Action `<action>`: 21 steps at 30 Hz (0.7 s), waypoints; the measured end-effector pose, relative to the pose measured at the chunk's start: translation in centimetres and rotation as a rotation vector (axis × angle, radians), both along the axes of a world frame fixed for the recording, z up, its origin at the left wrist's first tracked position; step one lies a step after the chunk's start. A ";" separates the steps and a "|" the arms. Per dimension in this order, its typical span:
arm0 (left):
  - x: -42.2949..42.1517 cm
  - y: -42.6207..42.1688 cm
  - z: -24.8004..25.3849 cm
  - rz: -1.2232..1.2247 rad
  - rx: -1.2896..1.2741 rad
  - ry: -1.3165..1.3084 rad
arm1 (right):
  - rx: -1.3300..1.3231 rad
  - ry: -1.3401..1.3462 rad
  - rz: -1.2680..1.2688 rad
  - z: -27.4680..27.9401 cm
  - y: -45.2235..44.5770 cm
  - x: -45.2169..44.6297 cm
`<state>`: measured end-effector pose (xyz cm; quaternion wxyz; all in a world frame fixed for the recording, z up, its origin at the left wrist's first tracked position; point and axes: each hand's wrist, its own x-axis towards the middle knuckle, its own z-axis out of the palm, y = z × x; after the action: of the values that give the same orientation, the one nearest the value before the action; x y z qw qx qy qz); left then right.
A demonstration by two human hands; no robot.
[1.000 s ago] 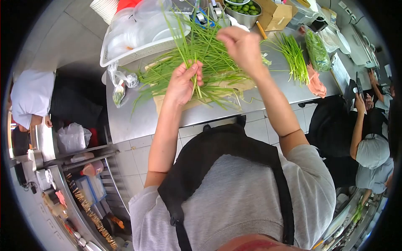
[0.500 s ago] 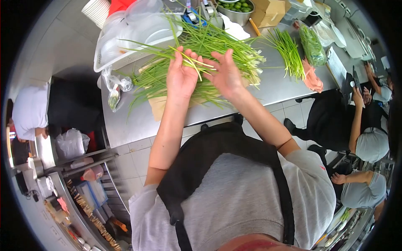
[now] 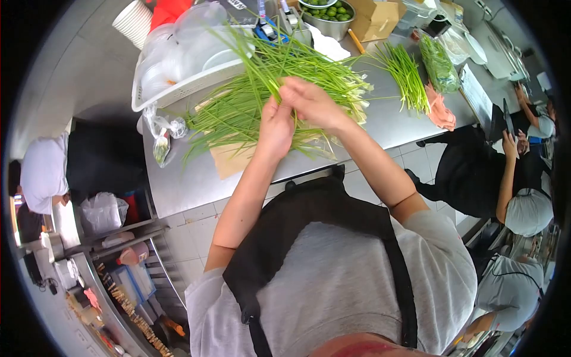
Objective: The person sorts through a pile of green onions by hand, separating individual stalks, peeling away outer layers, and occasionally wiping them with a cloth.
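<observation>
My left hand [image 3: 277,130] is closed around a few long green chives [image 3: 269,82], whose leaves point up and away to the left. Right beside it, my right hand [image 3: 312,106] has its fingers pinched on the same chives, and the fingertips of both hands meet. Below and behind the hands, a large loose pile of chives [image 3: 336,76] spreads over a brown board or sheet [image 3: 229,159], pale ends toward the right. My fingers hide the lower ends of the held stalks.
A white basket [image 3: 178,90] of clear plastic containers borders the pile. Rightward lie a chive bundle [image 3: 404,74], bagged greens [image 3: 441,66], a pink cloth [image 3: 439,108] and a clipboard [image 3: 476,89]. Behind stands a bowl of limes [image 3: 332,24]. Co-workers stand left and right.
My hands were apart with fingers spread, a few stalks lying across the left one. Now they have come together and closed on the chives.
</observation>
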<state>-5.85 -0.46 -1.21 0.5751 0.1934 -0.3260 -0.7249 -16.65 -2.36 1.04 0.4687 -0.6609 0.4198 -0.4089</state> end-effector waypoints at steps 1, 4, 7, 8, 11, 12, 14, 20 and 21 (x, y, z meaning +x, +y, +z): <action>-0.5 0.0 -0.6 0.041 0.020 -0.090 | -0.251 0.259 -0.013 -0.2 -0.2 0.0; -1.2 -0.4 -1.9 0.080 -0.038 -0.361 | -0.223 0.241 -0.134 -0.5 0.2 0.3; -0.1 -0.8 -0.8 -0.005 -0.272 -0.777 | -0.055 0.048 -0.194 -0.1 -0.1 -0.1; 0.3 -0.7 -0.2 -0.094 -0.432 -1.002 | -0.020 -0.064 -0.245 0.0 0.0 -0.9; 2.0 -1.4 2.1 -0.003 -0.271 -0.925 | 0.001 -0.078 -0.174 1.8 0.2 -3.6; 2.4 -1.5 3.0 0.071 -0.187 -0.787 | 0.122 0.017 -0.169 3.0 1.0 -4.3; 3.5 -2.6 4.0 0.021 -0.107 -0.487 | -0.031 0.296 -0.129 3.3 2.2 -5.3; 5.1 -4.7 3.7 -0.223 0.010 0.039 | -0.052 0.603 -0.063 2.9 4.9 -7.6; 4.9 -4.6 3.6 -0.219 0.034 0.090 | -0.097 0.612 -0.078 2.7 5.3 -8.5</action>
<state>-0.93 -5.05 2.37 0.5030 0.1339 -0.3067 -0.7969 -25.13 2.95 3.74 0.2726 -0.7584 0.5464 -0.2281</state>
